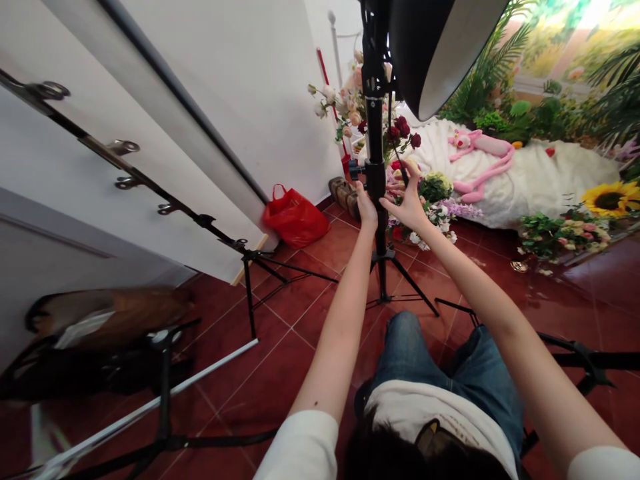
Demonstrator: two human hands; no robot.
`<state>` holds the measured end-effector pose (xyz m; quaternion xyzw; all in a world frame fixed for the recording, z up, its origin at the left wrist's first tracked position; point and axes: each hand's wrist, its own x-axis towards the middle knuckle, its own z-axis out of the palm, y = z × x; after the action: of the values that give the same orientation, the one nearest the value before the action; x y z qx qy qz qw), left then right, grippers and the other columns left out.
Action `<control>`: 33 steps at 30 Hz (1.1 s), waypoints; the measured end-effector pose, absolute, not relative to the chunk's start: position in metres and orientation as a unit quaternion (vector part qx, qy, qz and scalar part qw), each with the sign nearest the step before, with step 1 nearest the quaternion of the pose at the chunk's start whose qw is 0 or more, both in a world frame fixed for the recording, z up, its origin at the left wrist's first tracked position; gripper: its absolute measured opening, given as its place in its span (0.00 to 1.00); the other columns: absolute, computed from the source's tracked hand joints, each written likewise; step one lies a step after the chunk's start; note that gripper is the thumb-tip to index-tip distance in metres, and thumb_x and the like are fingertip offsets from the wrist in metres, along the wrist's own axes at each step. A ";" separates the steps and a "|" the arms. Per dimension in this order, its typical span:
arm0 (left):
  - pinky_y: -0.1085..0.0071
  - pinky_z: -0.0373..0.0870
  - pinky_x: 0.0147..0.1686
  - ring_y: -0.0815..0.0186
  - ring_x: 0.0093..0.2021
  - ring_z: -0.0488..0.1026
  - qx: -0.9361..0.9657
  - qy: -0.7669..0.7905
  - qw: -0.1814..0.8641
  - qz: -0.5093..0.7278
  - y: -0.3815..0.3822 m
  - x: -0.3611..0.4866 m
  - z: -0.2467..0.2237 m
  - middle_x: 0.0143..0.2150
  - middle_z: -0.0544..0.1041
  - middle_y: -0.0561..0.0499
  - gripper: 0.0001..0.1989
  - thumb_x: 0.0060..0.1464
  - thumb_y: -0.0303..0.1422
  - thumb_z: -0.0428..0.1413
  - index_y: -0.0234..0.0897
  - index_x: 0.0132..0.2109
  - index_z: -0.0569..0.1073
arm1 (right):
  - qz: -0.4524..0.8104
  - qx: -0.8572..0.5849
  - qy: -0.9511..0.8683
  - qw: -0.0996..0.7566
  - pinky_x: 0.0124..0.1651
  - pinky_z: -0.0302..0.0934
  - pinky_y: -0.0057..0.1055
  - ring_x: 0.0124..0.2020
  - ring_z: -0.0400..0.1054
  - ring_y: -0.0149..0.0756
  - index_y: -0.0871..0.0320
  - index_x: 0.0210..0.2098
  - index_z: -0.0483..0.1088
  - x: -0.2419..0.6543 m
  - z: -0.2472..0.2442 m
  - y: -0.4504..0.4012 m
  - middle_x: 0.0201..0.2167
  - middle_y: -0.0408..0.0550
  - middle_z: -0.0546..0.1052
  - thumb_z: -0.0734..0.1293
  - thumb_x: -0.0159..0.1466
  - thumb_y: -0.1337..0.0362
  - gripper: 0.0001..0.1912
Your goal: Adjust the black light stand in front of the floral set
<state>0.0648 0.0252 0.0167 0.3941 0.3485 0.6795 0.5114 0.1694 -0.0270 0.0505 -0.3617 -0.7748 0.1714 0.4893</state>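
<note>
In front of me stands a black light stand (375, 137), its tripod legs spread on the floor. My left hand (368, 209) is closed around the pole from the left, just below a clamp knob (356, 169); its fingers are partly hidden behind the pole. My right hand (411, 204) is beside the pole on the right, its fingers bent around a thin black cable (403, 171) that hangs from above. The thumb of that hand points at the pole. At the top of the stand is a large black lamp shade (443, 50) with a pale inner face.
Flowers (437, 187) and a white-draped bed with a pink plush toy (483, 150) lie beyond the stand. A red bag (295, 217) rests by the wall. To the left are a backdrop stand with clips (125, 145), a white pole (200, 377) and a brown bag (120, 317).
</note>
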 end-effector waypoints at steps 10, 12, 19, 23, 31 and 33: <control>0.75 0.70 0.25 0.69 0.21 0.74 0.370 0.403 0.487 0.681 0.030 0.066 0.018 0.15 0.68 0.52 0.31 0.65 0.52 0.40 0.38 0.21 0.66 | 0.107 -0.441 -0.790 0.411 0.69 0.54 0.51 0.68 0.59 0.47 0.57 0.65 0.61 0.213 -0.004 -0.041 0.67 0.61 0.65 0.56 0.71 0.55 0.26; 0.75 0.71 0.26 0.69 0.22 0.74 0.383 0.397 0.492 0.674 0.031 0.065 0.019 0.15 0.69 0.52 0.31 0.65 0.52 0.40 0.38 0.20 0.65 | 0.093 -0.440 -0.804 0.389 0.71 0.52 0.49 0.68 0.59 0.46 0.58 0.63 0.66 0.206 -0.003 -0.034 0.66 0.59 0.67 0.53 0.73 0.55 0.25; 0.75 0.72 0.27 0.69 0.23 0.75 0.379 0.398 0.480 0.683 0.033 0.066 0.015 0.16 0.70 0.52 0.31 0.63 0.55 0.43 0.38 0.20 0.66 | 0.049 -0.493 -0.802 0.333 0.60 0.62 0.42 0.58 0.69 0.47 0.59 0.47 0.73 0.192 0.011 -0.012 0.51 0.60 0.77 0.48 0.75 0.55 0.26; 0.74 0.72 0.27 0.68 0.23 0.75 0.371 0.397 0.491 0.681 0.030 0.066 0.016 0.16 0.70 0.52 0.32 0.63 0.55 0.41 0.38 0.21 0.66 | 0.048 -0.531 -0.782 0.324 0.50 0.63 0.36 0.46 0.73 0.45 0.58 0.39 0.73 0.189 0.018 -0.004 0.42 0.58 0.79 0.52 0.74 0.58 0.20; 0.74 0.72 0.27 0.68 0.22 0.74 0.370 0.402 0.503 0.670 0.031 0.067 0.019 0.15 0.68 0.51 0.31 0.66 0.51 0.38 0.39 0.21 0.66 | 0.216 -0.542 -0.665 0.466 0.40 0.59 0.28 0.30 0.66 0.35 0.57 0.26 0.68 0.185 0.014 0.012 0.21 0.42 0.68 0.58 0.71 0.54 0.20; 0.73 0.72 0.27 0.68 0.22 0.74 0.368 0.407 0.494 0.674 0.035 0.067 0.016 0.15 0.69 0.51 0.30 0.67 0.49 0.38 0.39 0.21 0.66 | 0.262 -0.527 -0.633 0.503 0.40 0.61 0.28 0.31 0.66 0.34 0.57 0.26 0.68 0.183 0.009 0.013 0.22 0.41 0.68 0.59 0.69 0.51 0.21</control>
<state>0.0668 0.0347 0.0164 0.3678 0.4073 0.6742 0.4942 0.1828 0.0133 0.0091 -0.5268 -0.6332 0.2617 0.5030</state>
